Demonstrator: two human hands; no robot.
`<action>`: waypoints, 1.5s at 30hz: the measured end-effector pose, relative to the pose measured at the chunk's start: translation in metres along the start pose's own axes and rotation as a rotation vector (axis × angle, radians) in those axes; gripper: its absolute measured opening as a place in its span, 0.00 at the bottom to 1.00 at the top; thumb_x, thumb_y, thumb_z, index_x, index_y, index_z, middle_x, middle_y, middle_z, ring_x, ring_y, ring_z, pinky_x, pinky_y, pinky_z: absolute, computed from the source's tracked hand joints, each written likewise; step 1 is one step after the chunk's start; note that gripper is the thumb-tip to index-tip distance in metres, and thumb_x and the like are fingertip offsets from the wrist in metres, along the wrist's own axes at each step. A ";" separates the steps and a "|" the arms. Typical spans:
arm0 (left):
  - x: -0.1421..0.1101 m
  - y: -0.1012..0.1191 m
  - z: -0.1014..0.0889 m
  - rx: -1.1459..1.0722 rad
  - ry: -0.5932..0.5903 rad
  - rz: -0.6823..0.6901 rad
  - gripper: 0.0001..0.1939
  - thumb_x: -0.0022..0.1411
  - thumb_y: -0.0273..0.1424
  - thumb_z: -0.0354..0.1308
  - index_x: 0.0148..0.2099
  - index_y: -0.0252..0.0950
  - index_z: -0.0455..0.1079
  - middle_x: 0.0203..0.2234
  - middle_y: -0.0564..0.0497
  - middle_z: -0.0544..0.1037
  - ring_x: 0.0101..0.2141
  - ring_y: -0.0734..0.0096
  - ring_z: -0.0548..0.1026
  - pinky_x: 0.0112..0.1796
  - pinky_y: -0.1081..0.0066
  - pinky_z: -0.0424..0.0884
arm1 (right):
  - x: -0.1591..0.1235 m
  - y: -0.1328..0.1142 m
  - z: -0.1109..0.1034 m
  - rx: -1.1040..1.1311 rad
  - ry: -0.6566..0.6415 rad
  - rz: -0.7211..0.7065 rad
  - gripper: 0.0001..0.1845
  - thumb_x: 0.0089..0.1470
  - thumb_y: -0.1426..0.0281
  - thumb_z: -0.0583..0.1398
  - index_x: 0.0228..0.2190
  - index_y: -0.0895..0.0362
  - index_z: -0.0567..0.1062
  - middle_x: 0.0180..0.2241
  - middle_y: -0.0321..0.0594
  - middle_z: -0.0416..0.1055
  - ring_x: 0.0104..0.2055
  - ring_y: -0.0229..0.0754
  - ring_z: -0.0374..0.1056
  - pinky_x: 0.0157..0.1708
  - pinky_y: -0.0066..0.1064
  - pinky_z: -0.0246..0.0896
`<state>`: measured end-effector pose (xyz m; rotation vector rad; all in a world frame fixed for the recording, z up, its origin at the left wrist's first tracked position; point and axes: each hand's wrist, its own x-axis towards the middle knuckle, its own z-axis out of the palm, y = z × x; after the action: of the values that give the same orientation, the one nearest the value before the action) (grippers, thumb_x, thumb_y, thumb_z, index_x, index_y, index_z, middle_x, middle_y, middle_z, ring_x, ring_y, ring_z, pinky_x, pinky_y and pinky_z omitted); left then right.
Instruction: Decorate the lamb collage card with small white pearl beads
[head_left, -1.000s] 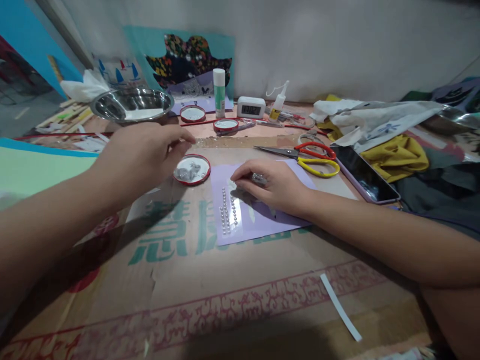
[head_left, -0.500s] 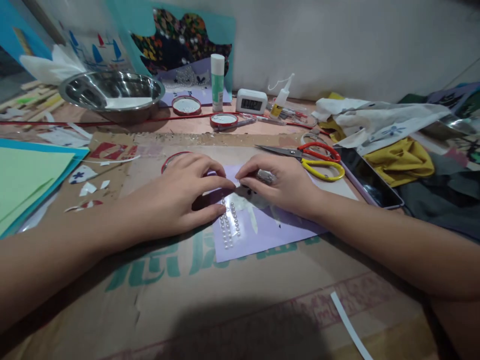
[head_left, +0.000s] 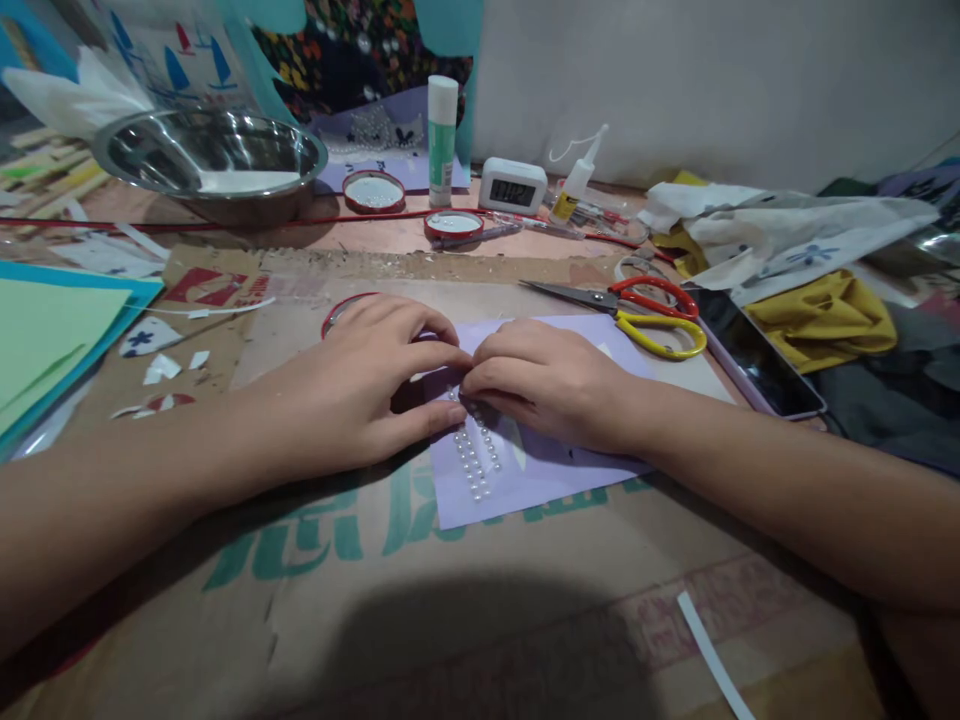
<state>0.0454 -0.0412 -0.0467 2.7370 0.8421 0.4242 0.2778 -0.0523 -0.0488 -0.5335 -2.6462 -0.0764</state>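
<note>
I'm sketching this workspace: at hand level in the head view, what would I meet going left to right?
Green paper → white scraps → left hand → right hand → phone → yellow cloth.

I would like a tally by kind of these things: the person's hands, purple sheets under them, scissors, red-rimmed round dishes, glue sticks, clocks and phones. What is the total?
Hands: 2 (left hand, right hand)
Purple sheet: 1
Scissors: 1 pair
Red-rimmed dishes: 3, one partly hidden
Glue stick: 1
Clock: 1
Phone: 1
Total: 10

Dim light, soft shadow (head_left: 495, 640) on cardbd (head_left: 247, 640); top corners prob. blurred.
</note>
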 end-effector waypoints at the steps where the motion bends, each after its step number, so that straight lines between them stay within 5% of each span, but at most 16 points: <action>1: 0.000 0.001 0.000 0.003 0.006 -0.002 0.19 0.64 0.47 0.55 0.52 0.44 0.74 0.49 0.46 0.73 0.51 0.51 0.68 0.54 0.50 0.61 | 0.000 0.000 0.000 -0.001 0.002 -0.002 0.11 0.66 0.72 0.54 0.36 0.58 0.76 0.33 0.41 0.75 0.36 0.41 0.67 0.36 0.32 0.61; 45: 0.003 0.005 0.000 0.036 0.013 -0.009 0.19 0.65 0.44 0.54 0.52 0.42 0.73 0.48 0.46 0.74 0.50 0.55 0.70 0.53 0.53 0.61 | -0.003 -0.008 -0.012 0.167 -0.048 0.083 0.12 0.61 0.73 0.54 0.33 0.60 0.78 0.35 0.47 0.76 0.38 0.44 0.71 0.40 0.34 0.66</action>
<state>0.0501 -0.0440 -0.0445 2.7652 0.8730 0.4290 0.2822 -0.0623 -0.0385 -0.5944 -2.6421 0.1825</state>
